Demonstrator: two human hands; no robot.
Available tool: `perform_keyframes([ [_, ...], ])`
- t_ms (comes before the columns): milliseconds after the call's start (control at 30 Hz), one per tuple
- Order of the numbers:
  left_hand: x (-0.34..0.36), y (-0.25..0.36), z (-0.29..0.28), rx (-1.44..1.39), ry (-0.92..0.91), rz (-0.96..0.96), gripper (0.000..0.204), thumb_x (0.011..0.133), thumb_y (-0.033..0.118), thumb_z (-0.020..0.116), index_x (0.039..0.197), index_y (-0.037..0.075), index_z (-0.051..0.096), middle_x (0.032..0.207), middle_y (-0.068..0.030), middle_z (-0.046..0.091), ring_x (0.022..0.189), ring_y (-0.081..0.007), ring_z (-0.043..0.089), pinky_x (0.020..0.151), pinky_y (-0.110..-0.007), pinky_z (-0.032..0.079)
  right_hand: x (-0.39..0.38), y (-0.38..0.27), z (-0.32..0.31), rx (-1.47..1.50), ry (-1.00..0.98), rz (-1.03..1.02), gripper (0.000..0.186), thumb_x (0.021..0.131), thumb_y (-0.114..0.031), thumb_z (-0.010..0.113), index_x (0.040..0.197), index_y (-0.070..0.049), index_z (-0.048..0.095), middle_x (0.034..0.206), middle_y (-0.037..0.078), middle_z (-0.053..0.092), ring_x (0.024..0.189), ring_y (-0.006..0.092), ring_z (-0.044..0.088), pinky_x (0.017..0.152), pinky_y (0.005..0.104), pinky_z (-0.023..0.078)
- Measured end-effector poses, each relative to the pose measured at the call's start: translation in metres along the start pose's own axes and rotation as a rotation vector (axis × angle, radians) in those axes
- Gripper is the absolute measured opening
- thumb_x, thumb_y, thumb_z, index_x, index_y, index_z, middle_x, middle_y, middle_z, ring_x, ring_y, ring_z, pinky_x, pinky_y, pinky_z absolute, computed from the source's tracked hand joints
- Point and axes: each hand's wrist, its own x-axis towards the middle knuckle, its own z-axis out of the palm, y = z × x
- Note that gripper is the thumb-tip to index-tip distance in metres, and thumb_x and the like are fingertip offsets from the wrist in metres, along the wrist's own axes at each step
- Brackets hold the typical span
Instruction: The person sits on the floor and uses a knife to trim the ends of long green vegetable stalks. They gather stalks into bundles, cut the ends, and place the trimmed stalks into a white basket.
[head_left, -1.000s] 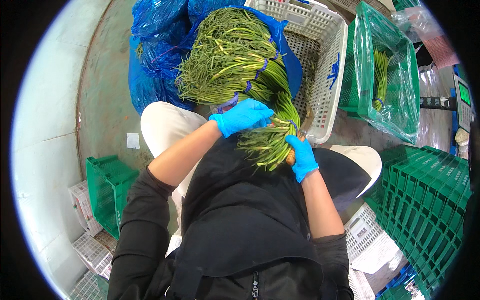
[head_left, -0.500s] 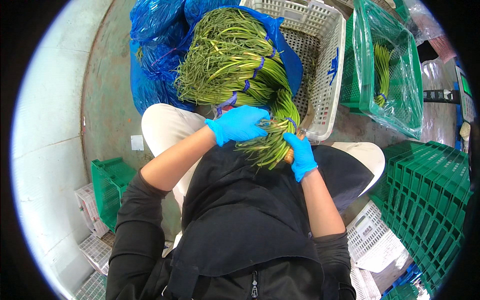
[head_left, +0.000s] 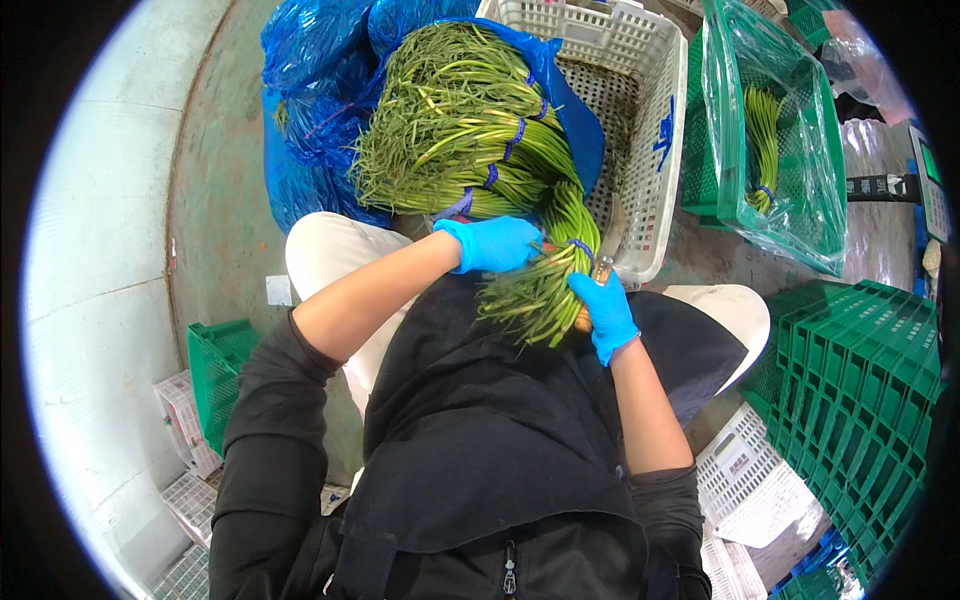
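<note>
A bunch of garlic scapes (head_left: pixel 530 300), bound with a purple tie, hangs over my lap with its loose tips toward me. My left hand (head_left: pixel 497 244), in a blue glove, is closed at the bunch's left side, pinching some strands; its fingertips are partly hidden. My right hand (head_left: pixel 605 311), also blue-gloved, wraps round the wooden handle of a curved knife (head_left: pixel 583 320) against the bunch's right side. The blade seems to rise past the stems toward the white crate. Just beyond lie several more tied bunches of garlic scapes (head_left: pixel 450 110) in an open blue bag.
A white perforated crate (head_left: pixel 660 170) stands beyond my right knee. Right of it, a plastic-lined green crate (head_left: pixel 700 150) holds a scape bunch. Stacked green crates (head_left: pixel 860 370) stand at the right. Blue bags (head_left: pixel 310 130) and a green crate (head_left: pixel 222 370) are on the left.
My left hand has shifted slightly, and its fingers are drawn in more tightly beside the bunch. The bunch's tips and my right hand with the knife have moved slightly toward me.
</note>
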Motion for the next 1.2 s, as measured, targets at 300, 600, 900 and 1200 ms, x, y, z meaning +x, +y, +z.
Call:
perform_keyframes([
  [300,0.001,0.033,-0.005,-0.884,-0.188,-0.510,0.032,0.079,0.042,0.057,0.086,0.011,0.059,0.074,0.0001,0.056,0.060,-0.0096,0.047,0.053,-0.023,0.036,-0.003,-0.001,-0.014,-0.378,0.120,-0.109,0.034,0.076,-0.006,0.064,0.105,-0.001,0.047,0.091,0.006,0.057,0.076,0.0134,0.056,0.067,0.0273,0.048],
  [600,0.028,0.015,0.031,-0.936,-0.094,-0.384,0.016,0.085,0.027,0.055,0.079,0.013,0.057,0.061,0.0042,0.048,0.049,-0.0057,0.039,0.043,-0.020,0.029,0.007,0.009,-0.012,-0.633,0.451,-0.230,0.058,0.060,-0.025,0.081,0.098,0.003,0.049,0.092,0.011,0.054,0.080,0.0183,0.053,0.070,0.0320,0.045],
  [900,0.021,0.002,0.055,-1.004,-0.007,-0.279,0.019,0.090,0.026,0.048,0.084,0.010,0.057,0.069,0.0025,0.047,0.058,-0.0067,0.039,0.051,-0.020,0.033,0.001,-0.004,-0.013,-0.871,0.244,-0.200,0.040,0.061,-0.003,0.067,0.097,-0.001,0.048,0.083,0.005,0.054,0.070,0.0129,0.054,0.061,0.0275,0.047],
  [1200,0.007,-0.020,0.068,-0.094,0.320,0.148,0.021,0.088,0.023,0.049,0.098,0.005,0.053,0.077,-0.0155,0.058,0.063,-0.0222,0.054,0.056,-0.033,0.044,-0.021,-0.007,0.004,-1.323,0.383,-0.423,0.053,0.061,-0.021,0.067,0.103,0.002,0.044,0.101,0.020,0.048,0.095,0.0359,0.045,0.084,0.0443,0.036],
])
